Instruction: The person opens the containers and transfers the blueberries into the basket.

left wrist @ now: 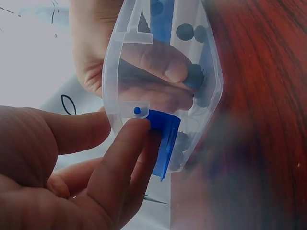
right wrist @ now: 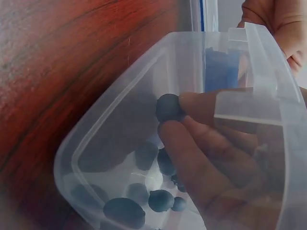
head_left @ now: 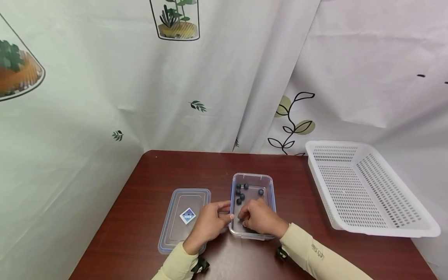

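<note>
A clear plastic food container [head_left: 252, 175] stands on the table with several blueberries [head_left: 242, 196] scattered over its floor. My left hand [head_left: 210, 222] grips the container's left side, thumb by the rim and fingers against a blue clip [left wrist: 164, 139] that hangs down. Reaching inside from the near right, my right hand [head_left: 263, 218] pinches one blueberry [right wrist: 168, 108] between thumb and forefinger, low in the container. The left wrist view shows this pinch through the clear wall. In the head view the right hand hides the pinched berry.
A blue-rimmed lid [head_left: 171, 229] with a diamond-shaped label [head_left: 188, 215] lies flat left of the container, partly under my left forearm. At the right is a large white perforated basket [head_left: 385, 230]. A printed curtain [head_left: 217, 128] hangs behind the dark red table [head_left: 140, 210].
</note>
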Available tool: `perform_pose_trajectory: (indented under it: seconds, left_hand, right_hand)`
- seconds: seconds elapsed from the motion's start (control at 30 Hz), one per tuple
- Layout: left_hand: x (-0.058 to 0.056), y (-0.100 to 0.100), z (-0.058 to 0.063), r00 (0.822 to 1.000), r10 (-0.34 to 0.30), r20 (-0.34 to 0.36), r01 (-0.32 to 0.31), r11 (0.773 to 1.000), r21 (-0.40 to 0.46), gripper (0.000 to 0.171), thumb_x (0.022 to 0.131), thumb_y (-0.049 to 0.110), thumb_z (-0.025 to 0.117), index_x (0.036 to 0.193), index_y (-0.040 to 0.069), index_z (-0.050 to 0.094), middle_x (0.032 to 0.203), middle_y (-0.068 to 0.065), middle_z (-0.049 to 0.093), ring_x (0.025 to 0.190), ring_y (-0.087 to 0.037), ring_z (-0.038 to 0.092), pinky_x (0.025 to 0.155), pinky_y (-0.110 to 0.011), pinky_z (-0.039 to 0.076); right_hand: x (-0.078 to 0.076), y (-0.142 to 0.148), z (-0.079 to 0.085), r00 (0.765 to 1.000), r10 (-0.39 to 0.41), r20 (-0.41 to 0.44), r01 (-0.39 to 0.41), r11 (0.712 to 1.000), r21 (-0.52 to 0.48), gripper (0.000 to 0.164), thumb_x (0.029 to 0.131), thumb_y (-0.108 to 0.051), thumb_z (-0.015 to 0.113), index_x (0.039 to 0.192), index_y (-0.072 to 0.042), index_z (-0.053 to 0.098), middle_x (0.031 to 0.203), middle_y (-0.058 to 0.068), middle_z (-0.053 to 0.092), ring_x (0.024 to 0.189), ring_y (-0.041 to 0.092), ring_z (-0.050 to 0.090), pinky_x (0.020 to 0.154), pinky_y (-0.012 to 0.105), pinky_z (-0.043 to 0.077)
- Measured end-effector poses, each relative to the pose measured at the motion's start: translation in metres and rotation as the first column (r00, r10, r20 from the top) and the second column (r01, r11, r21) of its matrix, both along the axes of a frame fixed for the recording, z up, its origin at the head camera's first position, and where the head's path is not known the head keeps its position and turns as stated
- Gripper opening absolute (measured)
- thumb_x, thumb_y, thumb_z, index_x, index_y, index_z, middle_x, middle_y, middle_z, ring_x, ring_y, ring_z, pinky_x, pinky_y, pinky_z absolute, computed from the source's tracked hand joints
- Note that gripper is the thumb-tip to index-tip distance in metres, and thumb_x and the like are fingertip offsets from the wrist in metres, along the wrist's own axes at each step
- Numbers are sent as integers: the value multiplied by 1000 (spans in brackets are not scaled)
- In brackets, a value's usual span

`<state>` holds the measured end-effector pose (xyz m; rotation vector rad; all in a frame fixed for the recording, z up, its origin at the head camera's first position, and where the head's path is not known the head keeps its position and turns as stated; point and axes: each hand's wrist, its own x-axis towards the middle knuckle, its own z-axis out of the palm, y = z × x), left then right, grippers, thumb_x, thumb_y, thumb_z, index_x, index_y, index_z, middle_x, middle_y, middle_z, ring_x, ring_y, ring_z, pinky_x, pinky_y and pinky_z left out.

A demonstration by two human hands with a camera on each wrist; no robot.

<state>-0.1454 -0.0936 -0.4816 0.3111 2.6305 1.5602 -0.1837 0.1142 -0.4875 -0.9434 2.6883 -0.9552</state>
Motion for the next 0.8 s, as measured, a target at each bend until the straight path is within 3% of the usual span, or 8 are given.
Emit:
perform_pose_trajectory:
  seconds: [0.23, 0.4, 0.67, 0.8]
  left_hand:
    - [0, 2, -1, 1000, -3, -5, 3, 1000, -3, 45, 90, 6, 79, 133, -6, 69, 113, -20, 79, 96, -21, 78, 79, -27, 62]
    - [-1, 2, -1, 1000, -2, 1, 2, 1000, -5, 46, 91, 6, 79, 134, -8, 68, 114, -21, 79, 95, -21, 79, 79, -27, 62]
    - [-2, 0, 1, 1000, -2, -25, 1, 999, -39, 46, 92, 9, 79, 134, -6, 68, 113, -18, 80, 95, -20, 79, 83, -30, 62]
    - [-2, -1, -1, 1000, -7, -6, 6, 1000, -22, 47, 92, 9, 79, 135, -6, 68, 114, -19, 79, 94, -20, 79, 81, -28, 61]
  right_hand:
    - [-2, 7, 14, 1000, -21, 22, 23, 998, -58, 18, 80, 6, 79, 94, -5, 84, 85, 3, 80, 74, 3, 68, 66, 20, 54]
    - [-5, 28, 36, 991, -113, 69, 121, 985, -123, 18, 84, 0, 82, 100, -7, 84, 90, 2, 82, 80, 4, 72, 67, 21, 56]
    - [-9, 85, 62, 945, -272, 183, 310, 923, -230, 20, 88, -8, 84, 107, -7, 82, 99, 7, 82, 87, 13, 76, 74, 24, 60]
    - [-5, 117, 67, 919, -340, 199, 383, 887, -256, 25, 90, -12, 84, 113, -3, 80, 105, 10, 81, 90, 10, 77, 76, 22, 60]
